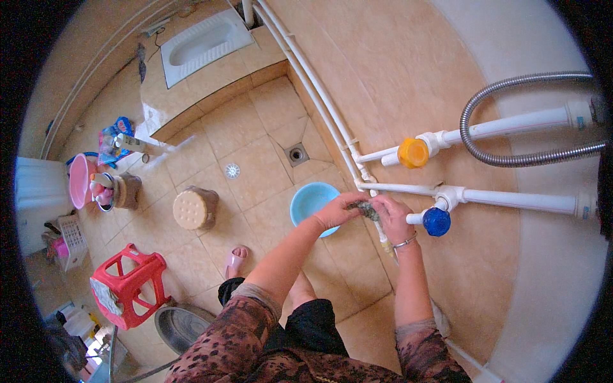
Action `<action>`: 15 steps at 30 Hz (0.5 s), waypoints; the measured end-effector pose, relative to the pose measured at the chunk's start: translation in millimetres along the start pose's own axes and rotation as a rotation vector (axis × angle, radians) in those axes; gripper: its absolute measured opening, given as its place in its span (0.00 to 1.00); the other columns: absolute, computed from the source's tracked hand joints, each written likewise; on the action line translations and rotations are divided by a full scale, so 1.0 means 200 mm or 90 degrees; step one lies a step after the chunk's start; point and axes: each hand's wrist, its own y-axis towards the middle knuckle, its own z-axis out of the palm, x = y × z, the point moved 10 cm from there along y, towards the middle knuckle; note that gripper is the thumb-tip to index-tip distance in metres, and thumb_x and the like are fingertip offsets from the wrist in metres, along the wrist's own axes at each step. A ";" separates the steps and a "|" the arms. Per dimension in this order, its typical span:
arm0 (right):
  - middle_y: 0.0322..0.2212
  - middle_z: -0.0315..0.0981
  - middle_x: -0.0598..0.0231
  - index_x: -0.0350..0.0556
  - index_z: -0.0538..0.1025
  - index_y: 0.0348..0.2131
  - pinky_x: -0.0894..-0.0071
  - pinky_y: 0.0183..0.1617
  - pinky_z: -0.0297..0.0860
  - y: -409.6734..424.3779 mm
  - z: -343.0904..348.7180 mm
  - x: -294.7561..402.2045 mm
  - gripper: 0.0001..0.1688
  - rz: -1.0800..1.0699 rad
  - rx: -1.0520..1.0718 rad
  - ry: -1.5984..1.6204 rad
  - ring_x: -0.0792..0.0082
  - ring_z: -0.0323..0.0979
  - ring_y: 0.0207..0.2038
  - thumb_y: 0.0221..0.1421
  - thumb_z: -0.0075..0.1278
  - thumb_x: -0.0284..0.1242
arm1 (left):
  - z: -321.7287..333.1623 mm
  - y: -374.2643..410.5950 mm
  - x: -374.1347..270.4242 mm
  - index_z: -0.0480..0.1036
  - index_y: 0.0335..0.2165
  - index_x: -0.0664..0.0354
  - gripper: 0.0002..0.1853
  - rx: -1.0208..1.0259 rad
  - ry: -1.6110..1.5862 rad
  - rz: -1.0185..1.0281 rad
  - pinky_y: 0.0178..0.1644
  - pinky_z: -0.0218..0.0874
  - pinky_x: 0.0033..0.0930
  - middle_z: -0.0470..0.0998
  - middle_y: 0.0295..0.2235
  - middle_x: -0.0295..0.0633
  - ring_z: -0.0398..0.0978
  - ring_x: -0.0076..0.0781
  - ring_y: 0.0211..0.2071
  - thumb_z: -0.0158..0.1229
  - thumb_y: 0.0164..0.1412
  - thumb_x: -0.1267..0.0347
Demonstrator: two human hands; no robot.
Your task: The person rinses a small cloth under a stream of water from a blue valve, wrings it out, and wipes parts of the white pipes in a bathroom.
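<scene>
My left hand (339,210) and my right hand (393,218) both grip a small crumpled grey-green wad (365,209), a cloth or a scouring pad; I cannot tell which. It is held up in front of the white pipes along the wall. Below and left of it a light-blue plastic basin (306,201) sits on the tiled floor, partly covered by my left hand and forearm. Just right of my right hand is a blue valve knob (436,221) on a white pipe. A yellow-orange valve knob (413,153) is above it.
A squat toilet (206,45) lies on a raised step. Floor drains (297,154), a beige-topped stool (194,209), a red plastic stool (127,287), a grey basin (179,328) and a pink basin (80,182) are around the floor. A metal hose (479,105) loops at right.
</scene>
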 end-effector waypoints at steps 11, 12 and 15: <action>0.20 0.68 0.57 0.42 0.69 0.27 0.70 0.28 0.62 -0.12 0.00 -0.29 0.12 0.288 0.072 -0.057 0.66 0.67 0.24 0.44 0.45 0.33 | -0.06 -0.01 0.01 0.66 0.27 0.56 0.10 -0.018 0.449 -0.105 0.28 0.60 0.37 0.71 0.24 0.44 0.69 0.43 0.27 0.51 0.46 0.63; 0.19 0.68 0.58 0.42 0.68 0.28 0.70 0.27 0.62 -0.14 0.01 -0.35 0.11 0.299 0.050 -0.038 0.67 0.67 0.23 0.45 0.45 0.32 | -0.06 -0.01 0.02 0.66 0.26 0.56 0.10 0.011 0.529 -0.116 0.28 0.60 0.38 0.71 0.24 0.44 0.69 0.44 0.27 0.51 0.45 0.63; 0.18 0.67 0.59 0.42 0.68 0.27 0.73 0.27 0.61 -0.17 -0.02 -0.37 0.11 0.205 -0.070 0.061 0.72 0.64 0.22 0.45 0.44 0.32 | -0.11 -0.03 0.08 0.66 0.27 0.56 0.09 -0.009 0.522 -0.170 0.28 0.60 0.39 0.71 0.24 0.46 0.68 0.45 0.27 0.51 0.45 0.64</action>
